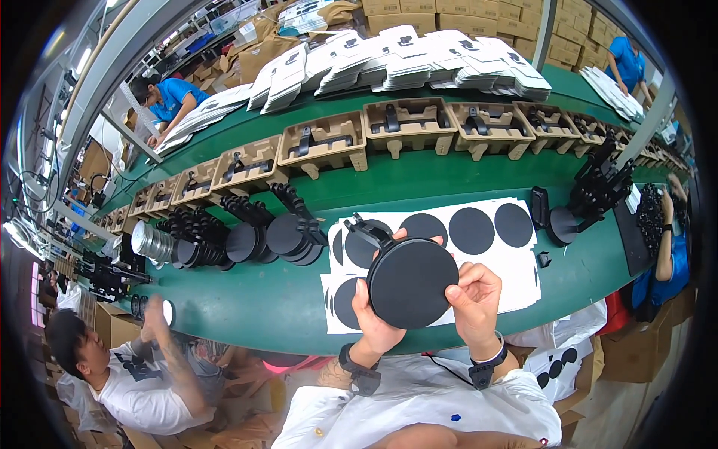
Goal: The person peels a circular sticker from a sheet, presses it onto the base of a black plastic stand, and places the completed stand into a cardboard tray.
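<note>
Above the green worktop, my left fingers and right fingers gripped a round black disc by its edge, over white sheets; beyond, brown moulded trays held black parts.

Left bare hand, frame centre: thumb raised, fingers wrapped in a grip. Right bare hand, right of centre: thumb and bent fingers pinching. Left forearm and right forearm: lower centre, angled upward.
</note>
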The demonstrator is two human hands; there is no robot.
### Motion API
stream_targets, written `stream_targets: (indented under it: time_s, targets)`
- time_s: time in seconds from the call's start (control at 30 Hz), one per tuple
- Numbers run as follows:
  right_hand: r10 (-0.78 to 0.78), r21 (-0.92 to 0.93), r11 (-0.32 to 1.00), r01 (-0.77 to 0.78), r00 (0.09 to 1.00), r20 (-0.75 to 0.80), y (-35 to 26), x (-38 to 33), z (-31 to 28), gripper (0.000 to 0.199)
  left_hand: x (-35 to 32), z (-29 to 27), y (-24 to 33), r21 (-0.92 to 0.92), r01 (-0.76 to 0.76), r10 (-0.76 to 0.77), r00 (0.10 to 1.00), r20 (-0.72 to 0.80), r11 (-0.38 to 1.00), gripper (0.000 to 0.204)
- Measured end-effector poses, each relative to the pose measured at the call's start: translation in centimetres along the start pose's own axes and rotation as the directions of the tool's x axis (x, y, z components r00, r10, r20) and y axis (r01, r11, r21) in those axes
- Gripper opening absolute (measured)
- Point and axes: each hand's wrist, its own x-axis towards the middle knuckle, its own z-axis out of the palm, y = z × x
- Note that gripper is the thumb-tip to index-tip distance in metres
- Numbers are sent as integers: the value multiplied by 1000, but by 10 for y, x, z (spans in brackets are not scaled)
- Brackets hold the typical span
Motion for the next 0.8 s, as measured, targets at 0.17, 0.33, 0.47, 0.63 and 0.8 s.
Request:
stream_targets:
  time_s: [0.17, 0.33, 0.47, 0.63, 0.8]
  targets:
    - [-5, -24, 1000, 4, 1000, -4, 1, 0, 2, 13, -1, 0, 3, 5, -10, 10, 1000, 20, 1000, 79]
    - [-14, -49, 999, 14, 1000, -11, 3, 0, 6, 13, 0, -1, 6, -17, -4, 4, 1000, 20, 1000, 83]
    - [-21, -96, 995, 21, 1000, -1, 3, -1, 11, 13, -2, -4, 11, -9, -48, 49, 994, 103, 999, 83]
    - [-62, -153, 986, 60, 998, -8, 8, -1, 14, 12, -5, -6, 16, 21, -14, 12, 996, 93, 1000, 82]
    - [44, -214, 975, -59, 996, -73, 0, 5, 26, 14, -7, -8, 21, 107, -41, 40, 999, 12, 993, 81]
